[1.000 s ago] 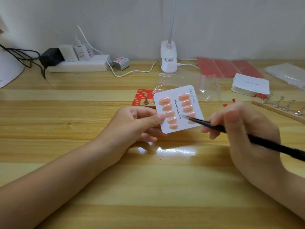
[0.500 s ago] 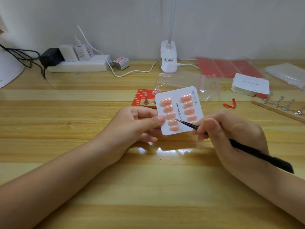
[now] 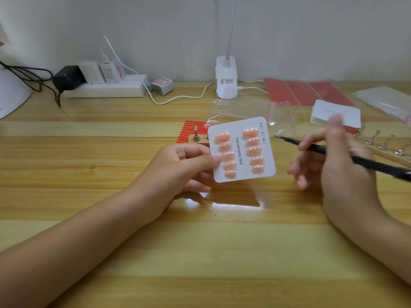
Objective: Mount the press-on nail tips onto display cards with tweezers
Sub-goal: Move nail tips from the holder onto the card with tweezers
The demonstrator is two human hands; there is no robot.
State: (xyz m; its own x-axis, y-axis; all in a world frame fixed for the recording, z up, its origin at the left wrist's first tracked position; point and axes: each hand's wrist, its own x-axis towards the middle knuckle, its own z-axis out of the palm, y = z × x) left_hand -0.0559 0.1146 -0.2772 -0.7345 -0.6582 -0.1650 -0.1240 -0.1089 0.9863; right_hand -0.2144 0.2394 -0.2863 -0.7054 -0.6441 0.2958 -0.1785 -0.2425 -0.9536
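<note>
Ten pink nail tips could be knocked loose if the black tweezers, gripped in the blurred right hand, swing back carelessly, since the display card, pinched by the left hand, hangs above the table just beside them.

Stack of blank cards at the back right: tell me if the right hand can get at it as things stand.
Probably yes. The stack of blank cards lies uncovered just beyond the right hand, with nothing between them. But that hand already holds the tweezers, so picking a card up may be awkward.
</note>
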